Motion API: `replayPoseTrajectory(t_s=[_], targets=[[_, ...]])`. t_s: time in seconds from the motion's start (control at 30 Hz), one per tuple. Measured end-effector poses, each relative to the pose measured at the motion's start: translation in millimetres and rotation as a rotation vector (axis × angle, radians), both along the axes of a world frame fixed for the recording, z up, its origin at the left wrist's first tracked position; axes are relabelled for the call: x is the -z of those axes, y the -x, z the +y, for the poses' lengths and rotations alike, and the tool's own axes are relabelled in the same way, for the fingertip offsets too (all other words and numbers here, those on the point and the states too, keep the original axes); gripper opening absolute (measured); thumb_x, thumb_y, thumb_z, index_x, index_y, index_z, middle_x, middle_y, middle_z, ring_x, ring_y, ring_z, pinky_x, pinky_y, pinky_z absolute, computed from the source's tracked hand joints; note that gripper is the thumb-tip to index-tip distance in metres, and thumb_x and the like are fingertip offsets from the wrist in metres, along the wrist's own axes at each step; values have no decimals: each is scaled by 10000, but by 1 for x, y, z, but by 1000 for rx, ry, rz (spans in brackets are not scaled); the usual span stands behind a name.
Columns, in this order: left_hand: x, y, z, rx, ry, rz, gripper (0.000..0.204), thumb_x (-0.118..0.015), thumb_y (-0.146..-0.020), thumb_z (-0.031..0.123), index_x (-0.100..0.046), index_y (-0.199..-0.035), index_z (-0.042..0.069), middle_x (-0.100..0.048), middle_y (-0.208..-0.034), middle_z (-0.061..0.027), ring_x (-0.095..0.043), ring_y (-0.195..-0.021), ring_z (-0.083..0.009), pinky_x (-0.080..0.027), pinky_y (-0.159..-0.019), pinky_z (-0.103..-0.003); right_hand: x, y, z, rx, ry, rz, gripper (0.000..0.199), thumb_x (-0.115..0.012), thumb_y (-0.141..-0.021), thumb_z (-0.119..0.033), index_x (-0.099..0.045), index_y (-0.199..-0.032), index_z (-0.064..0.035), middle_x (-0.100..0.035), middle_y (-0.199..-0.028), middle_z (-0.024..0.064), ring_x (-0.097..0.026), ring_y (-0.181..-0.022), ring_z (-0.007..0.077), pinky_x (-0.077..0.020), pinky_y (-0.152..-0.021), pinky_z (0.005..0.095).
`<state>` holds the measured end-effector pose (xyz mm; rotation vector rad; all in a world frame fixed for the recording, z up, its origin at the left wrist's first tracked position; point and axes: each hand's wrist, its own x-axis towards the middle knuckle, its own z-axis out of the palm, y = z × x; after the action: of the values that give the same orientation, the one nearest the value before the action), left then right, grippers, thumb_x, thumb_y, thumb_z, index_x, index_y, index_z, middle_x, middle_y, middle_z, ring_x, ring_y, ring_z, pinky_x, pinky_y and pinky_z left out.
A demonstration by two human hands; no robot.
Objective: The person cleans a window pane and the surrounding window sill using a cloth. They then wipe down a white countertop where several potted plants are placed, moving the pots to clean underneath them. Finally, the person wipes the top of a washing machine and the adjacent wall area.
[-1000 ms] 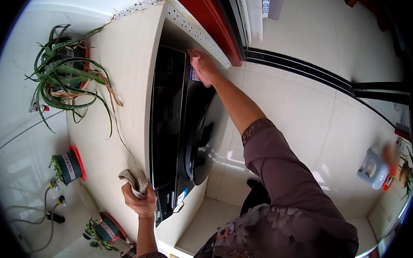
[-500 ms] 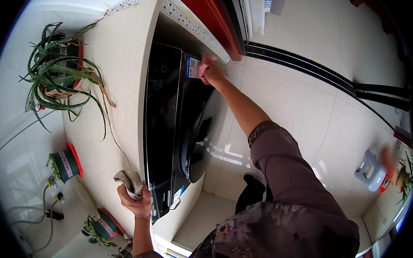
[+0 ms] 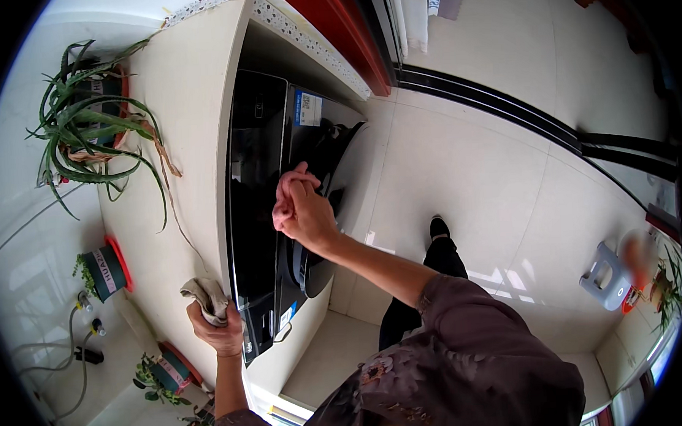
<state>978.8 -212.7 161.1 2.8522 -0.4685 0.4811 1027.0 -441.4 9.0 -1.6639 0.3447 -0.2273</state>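
Note:
A black front-loading washing machine (image 3: 256, 152) stands in a pale cabinet, with its rounded door (image 3: 337, 164) on the front. My right hand (image 3: 311, 216) is closed round a pink cloth (image 3: 288, 194), which lies against the machine's front near the door's edge. At the cabinet's near corner my left hand (image 3: 223, 332) grips a folded beige cloth (image 3: 205, 298); its fingers are closed and it rests by the cabinet top's edge. A blue-and-white label (image 3: 308, 108) is stuck on the machine's far upper corner.
On the pale cabinet top (image 3: 176, 91) sits a potted aloe (image 3: 97, 121) with long trailing leaves. Smaller potted plants (image 3: 106, 269) and grey hoses with taps (image 3: 78, 331) are along the left wall. Black sliding-door tracks (image 3: 496, 107) cross the tiled floor; a grey-blue plastic stool (image 3: 606, 276) stands at right.
My right hand has drawn the pink cloth from the machine's far corner by the label back toward me, to its middle. A foot has stepped forward; my left hand stays at the corner.

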Motion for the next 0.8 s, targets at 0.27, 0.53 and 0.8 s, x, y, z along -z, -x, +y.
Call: replayPoseTrajectory(t_s=[0.27,0.53,0.8], targets=[[-1,-1,2,35,16,5,508,-700,-691,175,-461,-1101,-6,-503,-857,-135,-502,-696,-289,-463,-672,-358,93,-120,-119,169,-589,93,93,-460,-894,-171,-498,-933,-96,-622,-827,117,-655,-662,294,-518,-567,384],[1,3,14,8,-49,32,590,-710,-753,205,-438,-1205,-58,-581,-963,-190,-581,-804,-299,-482,-744,-381,149,-141,-103,147,295,366,396,-562,-856,-281,-462,-1215,-146,-636,-1140,153,-619,-1046,358,-478,-899,451],[-1,12,23,-1,19,77,577,-696,-785,187,-425,-1233,-54,-578,-1013,-155,-573,-865,-243,-477,-779,-343,176,-104,-148,466,-225,308,188,-661,-827,-261,-617,-962,-138,-690,-874,86,-659,-754,212,-518,-647,336]])
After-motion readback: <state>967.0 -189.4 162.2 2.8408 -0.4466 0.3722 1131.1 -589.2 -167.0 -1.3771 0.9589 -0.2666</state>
